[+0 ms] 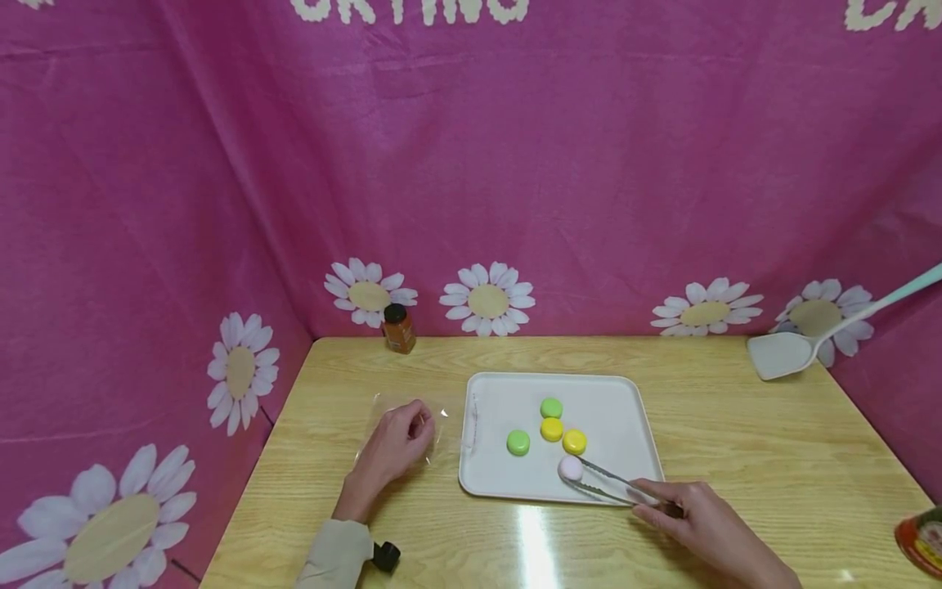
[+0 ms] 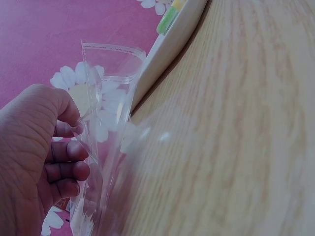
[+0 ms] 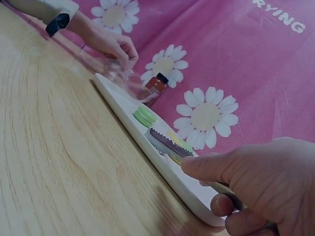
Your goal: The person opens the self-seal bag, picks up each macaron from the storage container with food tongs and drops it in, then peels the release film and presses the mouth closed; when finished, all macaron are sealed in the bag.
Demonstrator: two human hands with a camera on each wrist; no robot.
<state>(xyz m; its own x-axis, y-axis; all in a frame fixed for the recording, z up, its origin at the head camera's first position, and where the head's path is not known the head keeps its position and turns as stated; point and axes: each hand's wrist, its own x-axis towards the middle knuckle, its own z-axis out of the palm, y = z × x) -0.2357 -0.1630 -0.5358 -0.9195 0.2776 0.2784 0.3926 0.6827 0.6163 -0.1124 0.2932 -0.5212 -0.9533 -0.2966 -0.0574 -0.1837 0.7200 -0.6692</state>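
pink cloth (image 3: 280, 73) reads "rying" — left hand (image 1: 401, 438) pinches clear bag (image 2: 114, 64); right hand (image 1: 702, 523) grips metal tongs (image 3: 170, 142).

A tray (image 1: 618, 409) is lying near the middle of the table (image 1: 773, 442), four macarons (image 1: 551, 429) sitting around its centre and a fifth macaron (image 1: 570, 468) resting before them, between the arms of the tongs (image 3: 170, 142). The right hand (image 1: 702, 519) is holding these at the tray's near right corner. Left of the tray, the left hand (image 1: 400, 439) is pinching a bag (image 2: 113, 61). Behind that hand, a bottle (image 1: 399, 331) is standing by the back edge; a spatula (image 1: 782, 353) is occupying the back right corner.
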